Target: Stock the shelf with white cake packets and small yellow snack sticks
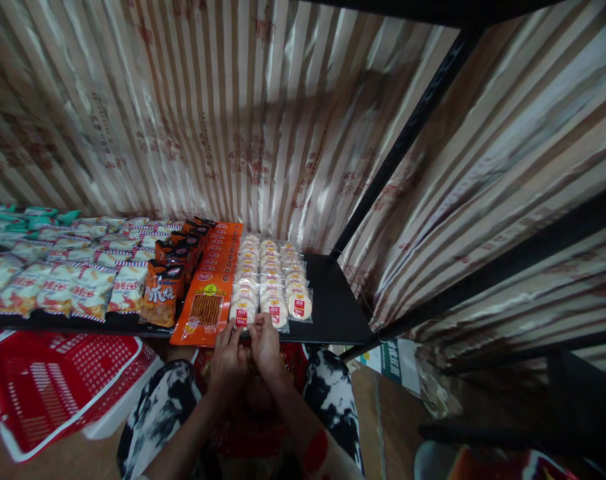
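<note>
Three rows of clear-wrapped round white crackers with red labels lie overlapping on a black shelf (340, 303). At the front of the left row is a cracker packet (243, 312). My left hand (227, 360) has its fingertips closed on the lower edge of that packet. Beside it, my right hand (267, 350) pinches the packet's right lower corner between thumb and fingers. The front packet of the middle row (277, 311) lies just beyond my right fingertips. To the left of the crackers is a long orange snack pack (207, 287) that overhangs the shelf's front edge.
Orange-and-black snack bags (161, 293) and many white snack bags (90, 290) fill the shelf's left part. Red baskets (67, 380) stand below on the floor. A black post (407, 140) rises at the right, with striped sheeting (263, 133) behind the shelf.
</note>
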